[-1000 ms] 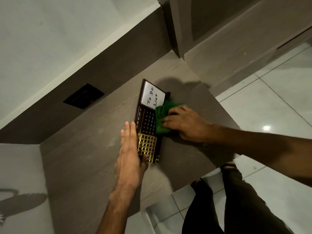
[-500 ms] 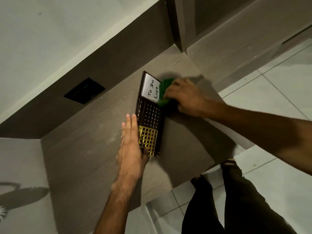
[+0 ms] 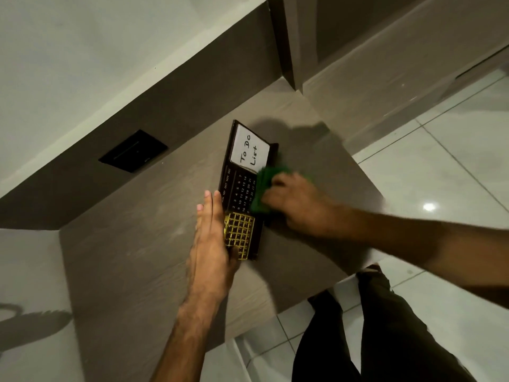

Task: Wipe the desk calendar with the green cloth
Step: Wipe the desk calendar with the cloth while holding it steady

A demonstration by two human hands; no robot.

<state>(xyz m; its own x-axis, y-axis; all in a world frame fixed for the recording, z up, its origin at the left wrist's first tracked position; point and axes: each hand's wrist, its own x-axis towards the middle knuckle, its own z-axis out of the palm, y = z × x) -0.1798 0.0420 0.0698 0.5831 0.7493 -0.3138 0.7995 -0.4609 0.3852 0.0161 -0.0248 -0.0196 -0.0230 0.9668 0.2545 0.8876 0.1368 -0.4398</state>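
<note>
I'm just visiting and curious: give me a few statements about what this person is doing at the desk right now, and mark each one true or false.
1. The right hand presses a crumpled green cloth against the dark rectangular desk calendar. True.
2. The white note card at the calendar's far end reads "Shopping". False: it reads "To Do List".
3. The left hand lies flat along the calendar's left edge, with no cloth in it. True.
4. The calendar stands upright on the grey wooden desk. False: it lies flat on the desk.
5. The gold grid panel sits at the calendar's near end, beside the left hand. True.
</note>
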